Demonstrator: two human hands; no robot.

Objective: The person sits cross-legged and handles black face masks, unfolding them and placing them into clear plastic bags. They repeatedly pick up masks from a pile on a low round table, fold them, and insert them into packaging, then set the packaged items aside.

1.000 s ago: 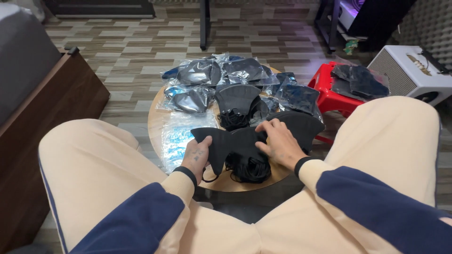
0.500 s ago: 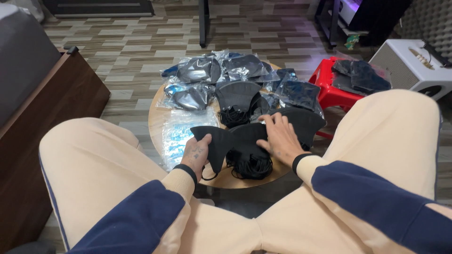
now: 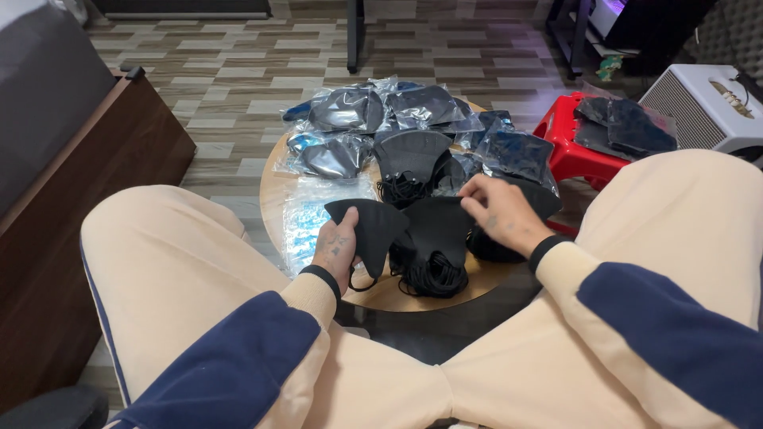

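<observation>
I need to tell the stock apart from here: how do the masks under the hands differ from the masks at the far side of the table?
The near masks lie loose and unwrapped; the far masks sit in clear plastic bags. The near ones look matte black with ear loops spilling out; the far ones glint under the wrapping. The left hand holds one near mask, and the right hand rests by them; nobody touches the far ones. Both kinds are black and lie on the round table.

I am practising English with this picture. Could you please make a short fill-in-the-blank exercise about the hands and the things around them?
1. The left hand holds a ____ mask.
2. The masks lie on a ____ wooden table.
3. The stool right of the table is ____.
4. The right hand is over the loose masks, holding ____.

Missing words: black; round; red; nothing
</observation>
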